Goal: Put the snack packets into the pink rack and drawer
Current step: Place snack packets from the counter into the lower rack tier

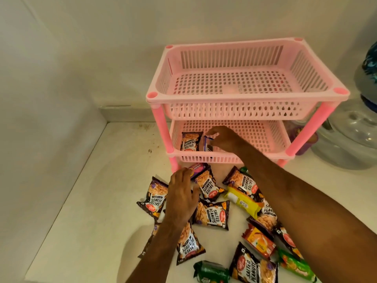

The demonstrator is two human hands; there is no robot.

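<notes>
Our right hand (221,139) grasps a packet (206,144) in the rack (230,157)'s middle tier. We should stand it beside the peanut packet (190,141) at nine o'clock. Our left hand (181,198) lies open on the pile (212,213).

Head view, downward, near counter (85,201)

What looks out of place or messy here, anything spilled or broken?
Nothing looks spilled or torn. The snack packets lie jumbled and overlapping on the counter before the pink rack, as expected mid-sort. The only oddity is brown specks staining the counter left of the rack. The top basket is empty.
</notes>
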